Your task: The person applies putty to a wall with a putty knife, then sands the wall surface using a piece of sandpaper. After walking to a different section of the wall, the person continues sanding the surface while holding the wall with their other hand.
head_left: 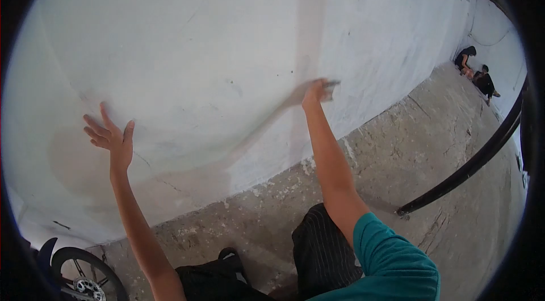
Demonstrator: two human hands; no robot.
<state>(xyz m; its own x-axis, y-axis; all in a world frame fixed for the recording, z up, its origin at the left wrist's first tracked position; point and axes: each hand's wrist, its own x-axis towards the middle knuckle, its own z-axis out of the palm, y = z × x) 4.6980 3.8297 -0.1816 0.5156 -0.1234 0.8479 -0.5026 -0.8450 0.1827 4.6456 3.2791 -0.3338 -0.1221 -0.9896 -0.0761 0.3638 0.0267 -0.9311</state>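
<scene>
A white wall fills most of the view, marked with small dark spots, faint scratches and patchy grey smears. On the left, my left hand is raised at the wall with its fingers spread, holding nothing. My right hand is closed around a small flat greyish tool close against the wall. The tool is blurred, and I cannot tell its exact kind. Shadows of my arms fall across the plaster below both hands.
A rough concrete floor, spattered with white along the wall's foot, runs to the right. A thick black pole rises from it. A motorbike wheel stands at lower left. Two people sit at the far right corner.
</scene>
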